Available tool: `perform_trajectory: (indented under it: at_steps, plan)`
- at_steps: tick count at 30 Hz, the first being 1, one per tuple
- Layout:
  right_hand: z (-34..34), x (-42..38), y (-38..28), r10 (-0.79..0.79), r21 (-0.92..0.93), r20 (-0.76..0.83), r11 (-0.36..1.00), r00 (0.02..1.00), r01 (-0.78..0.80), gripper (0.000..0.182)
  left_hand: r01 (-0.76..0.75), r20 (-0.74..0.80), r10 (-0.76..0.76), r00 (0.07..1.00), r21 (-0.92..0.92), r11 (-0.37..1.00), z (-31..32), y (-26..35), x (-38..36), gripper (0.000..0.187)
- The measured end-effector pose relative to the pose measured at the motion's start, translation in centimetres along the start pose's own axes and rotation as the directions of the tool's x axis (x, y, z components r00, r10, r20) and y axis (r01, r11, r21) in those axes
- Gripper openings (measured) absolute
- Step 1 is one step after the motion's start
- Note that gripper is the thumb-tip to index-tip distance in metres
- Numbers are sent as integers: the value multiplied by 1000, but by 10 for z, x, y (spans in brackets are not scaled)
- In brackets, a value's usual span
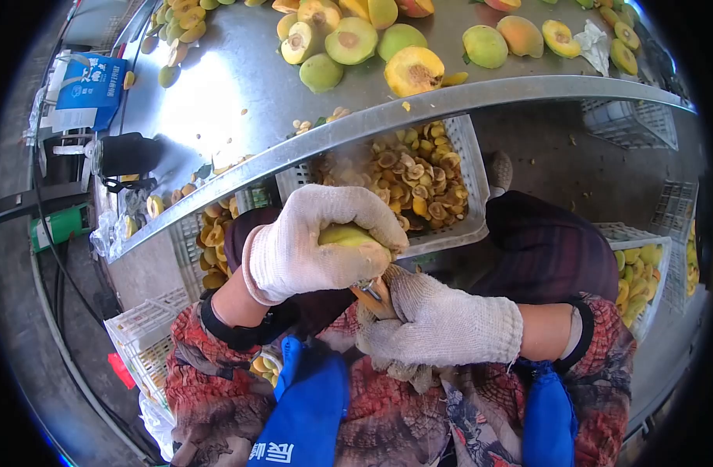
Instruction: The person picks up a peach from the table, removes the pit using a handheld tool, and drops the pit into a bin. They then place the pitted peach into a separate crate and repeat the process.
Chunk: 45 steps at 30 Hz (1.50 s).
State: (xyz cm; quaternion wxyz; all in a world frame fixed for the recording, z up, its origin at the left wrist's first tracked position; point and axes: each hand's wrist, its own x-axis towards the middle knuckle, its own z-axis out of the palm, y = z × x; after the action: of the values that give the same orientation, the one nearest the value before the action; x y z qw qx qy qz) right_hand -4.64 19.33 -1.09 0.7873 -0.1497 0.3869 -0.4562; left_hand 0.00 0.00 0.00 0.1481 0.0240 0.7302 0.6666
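My left hand (321, 241), in a white knit glove, is closed around a green-yellow peach (345, 236), most of which the fingers hide. Just below and to the right, my gloved right hand (446, 319) grips a small tool with a wooden handle (376, 298) and a bit of metal at its upper end. That end meets the underside of the peach, though the exact contact is hidden by the fingers. Both hands are over my lap, in front of a white crate (469, 163) full of peach pieces (419, 179).
A metal table (240, 47) with a raised rim carries halved peaches (351, 40) and whole ones (485, 47). More crates of peach pieces stand at the left (150, 331) and right (644, 300). A blue bag (92, 86) and a black object (131, 154) are at the table's left.
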Motion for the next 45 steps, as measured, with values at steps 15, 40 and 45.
perform_trajectory:
  at_steps: [15, 40, 45]
  plan:
    - [-2, -17, -28, -76, 147, 107, 987, 991, 60, 23, -340, -322, 174, 931, -586, 736, 29, -22, 1, 32]
    - [-11, 25, -8, -780, -956, -135, -59, 611, -288, 25, -49, -671, -193, 716, -323, 945, 21, -13, -13, 22]
    - [-3, 24, -11, -793, -922, -96, -156, 601, -354, 28, 181, -767, -173, 618, -76, 981, 23, 10, -35, 21]
